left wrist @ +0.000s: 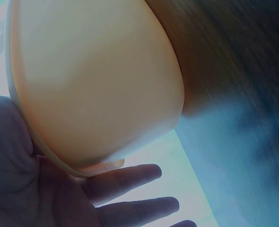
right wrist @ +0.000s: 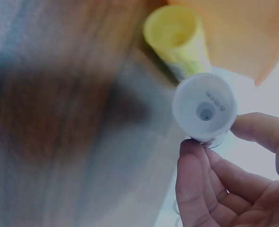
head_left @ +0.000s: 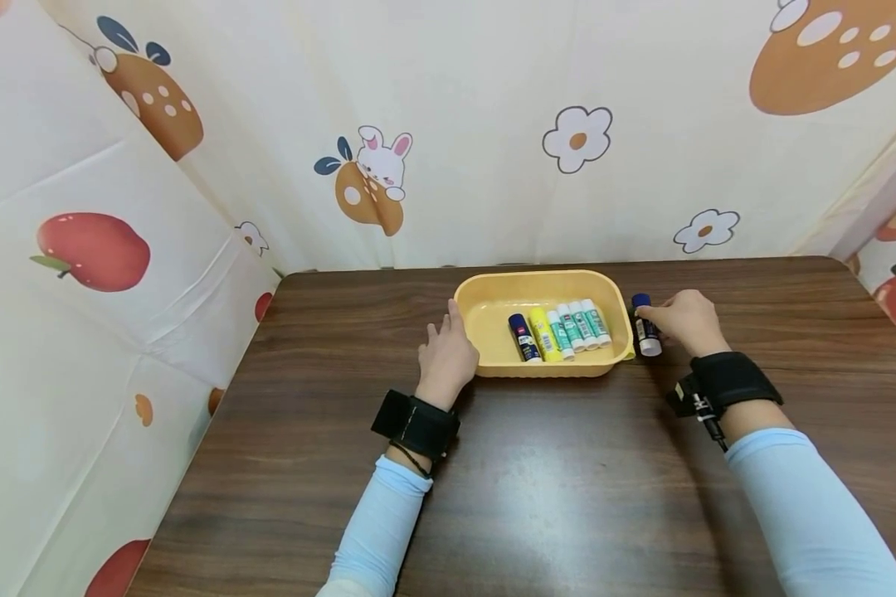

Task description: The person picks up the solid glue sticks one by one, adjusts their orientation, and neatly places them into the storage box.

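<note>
A yellow plastic tray (head_left: 493, 367) stands at the back of the table. My left hand (head_left: 448, 361) rests against its left end, fingers mostly straight; in the left wrist view the fingers (left wrist: 130, 182) spread beside the tray's wall (left wrist: 101, 85). At the tray's right side, my right hand (head_left: 689, 322) pinches a dark blue glue stick (head_left: 642, 311) between thumb and fingers. Its white round base (right wrist: 203, 106) faces the right wrist camera. A yellow glue stick (right wrist: 175, 35) lies between it and the tray, mostly hidden in the head view.
Inside the tray lie a navy glue stick (head_left: 524, 338), a yellow glue stick (head_left: 543, 334) and several teal-and-white glue sticks (head_left: 582, 325) in a row. The brown wooden table (head_left: 538, 473) meets a printed curtain (head_left: 478, 166) at the back and left.
</note>
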`<state>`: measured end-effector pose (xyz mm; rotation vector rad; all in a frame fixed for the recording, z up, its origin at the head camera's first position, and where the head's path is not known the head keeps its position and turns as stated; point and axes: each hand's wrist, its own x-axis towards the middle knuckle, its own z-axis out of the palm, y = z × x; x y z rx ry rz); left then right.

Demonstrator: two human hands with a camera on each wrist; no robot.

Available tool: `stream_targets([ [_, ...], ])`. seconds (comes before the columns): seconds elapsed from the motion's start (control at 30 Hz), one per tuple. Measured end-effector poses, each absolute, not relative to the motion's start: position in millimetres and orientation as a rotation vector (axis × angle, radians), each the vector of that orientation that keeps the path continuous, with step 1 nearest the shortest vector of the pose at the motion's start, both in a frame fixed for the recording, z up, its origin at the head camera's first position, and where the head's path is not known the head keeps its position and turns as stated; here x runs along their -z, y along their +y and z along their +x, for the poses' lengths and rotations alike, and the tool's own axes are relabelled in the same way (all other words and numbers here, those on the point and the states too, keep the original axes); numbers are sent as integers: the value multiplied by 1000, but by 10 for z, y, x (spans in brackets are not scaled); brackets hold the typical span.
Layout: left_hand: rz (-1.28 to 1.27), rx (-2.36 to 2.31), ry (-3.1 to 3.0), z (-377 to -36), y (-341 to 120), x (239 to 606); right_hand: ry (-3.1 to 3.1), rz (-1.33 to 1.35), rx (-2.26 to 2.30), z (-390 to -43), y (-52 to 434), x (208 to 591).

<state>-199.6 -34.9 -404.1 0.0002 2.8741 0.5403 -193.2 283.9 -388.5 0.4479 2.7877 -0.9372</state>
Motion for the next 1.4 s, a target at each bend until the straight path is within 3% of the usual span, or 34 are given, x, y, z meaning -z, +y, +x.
stream_targets([
  [0.57,-10,-538,2865,-2007,-362,4034,2864,323,1073,-1920,2458,3364],
  [1.4,3,-526,2864,-1990,-361,3997,2903,65,961,-2139,1087,3896],
])
